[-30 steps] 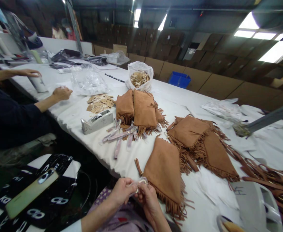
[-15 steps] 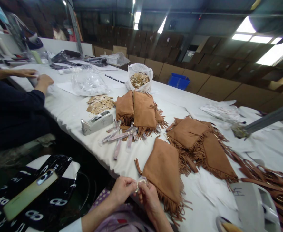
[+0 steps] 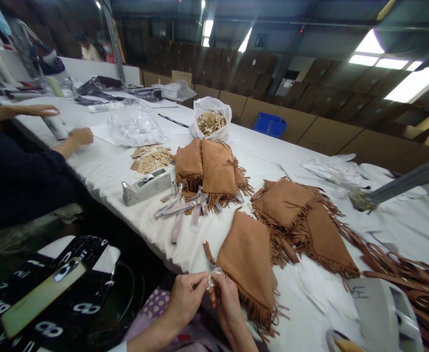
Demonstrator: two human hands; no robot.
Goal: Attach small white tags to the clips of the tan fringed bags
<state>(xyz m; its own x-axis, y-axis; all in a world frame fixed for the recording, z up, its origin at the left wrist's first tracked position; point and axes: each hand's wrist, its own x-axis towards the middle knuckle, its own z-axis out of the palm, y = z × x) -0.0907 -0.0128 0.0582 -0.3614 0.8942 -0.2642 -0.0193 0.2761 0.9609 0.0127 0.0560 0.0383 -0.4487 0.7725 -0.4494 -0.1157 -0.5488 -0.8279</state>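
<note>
My left hand [image 3: 185,297] and my right hand [image 3: 226,299] meet at the table's front edge, fingertips pinched together. Between them shows a pale string loop [image 3: 210,282]; a bit of clear plastic sticks up at the right fingertips. A tan fringed suede bag [image 3: 244,249] lies just beyond my right hand, its zip-pull tassel [image 3: 209,252] pointing left. More fringed bags lie in two stacks behind it, one at the centre [image 3: 219,166] and one to the right [image 3: 288,201]. Plastic-wrapped strips [image 3: 178,210] lie before the centre stack.
A tape dispenser [image 3: 146,186] stands beside a pile of tan string tags [image 3: 151,159]. A white bag of tags [image 3: 211,120] is behind. Brown straps [image 3: 394,264] and another dispenser [image 3: 381,313] are at right. A co-worker's hand [image 3: 80,137] is at left; a phone [image 3: 42,298] lies lower left.
My hands stay together, with the left fingertips shifted slightly and less of the string loop showing. The co-worker's nearer hand has moved right, and a whitish roll now shows between their hands.
</note>
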